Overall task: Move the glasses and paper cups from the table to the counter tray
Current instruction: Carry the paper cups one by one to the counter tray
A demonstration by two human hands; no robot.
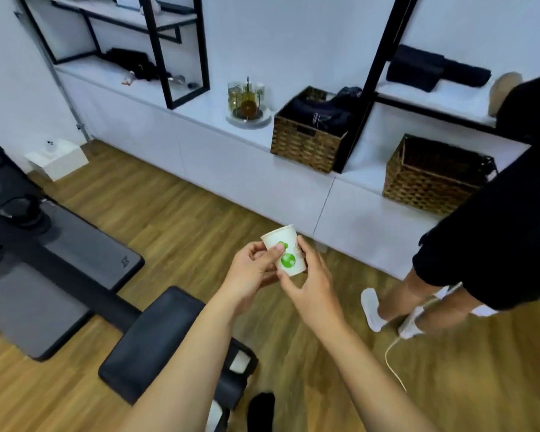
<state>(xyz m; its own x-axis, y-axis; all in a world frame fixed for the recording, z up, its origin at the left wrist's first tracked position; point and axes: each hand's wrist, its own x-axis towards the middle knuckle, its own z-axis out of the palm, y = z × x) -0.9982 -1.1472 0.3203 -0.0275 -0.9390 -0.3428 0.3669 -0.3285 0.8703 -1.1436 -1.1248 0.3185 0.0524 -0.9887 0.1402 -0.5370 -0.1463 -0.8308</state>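
A white paper cup [286, 244] with a green print is held upright in front of me over the wooden floor. My left hand [251, 269] grips its left side with thumb and fingers. My right hand [310, 285] holds its right side and base. On the white counter [200, 110] ahead stands a round tray [231, 121] carrying several glasses [247, 96]. The table is out of view.
Two wicker baskets [306, 141] [434, 179] sit on the counter to the right of the tray. A black shelf frame [187, 51] rises left of it. Another person's legs [418, 294] stand at right. A dark bench [159, 335] and a grey mat [60, 275] lie at left.
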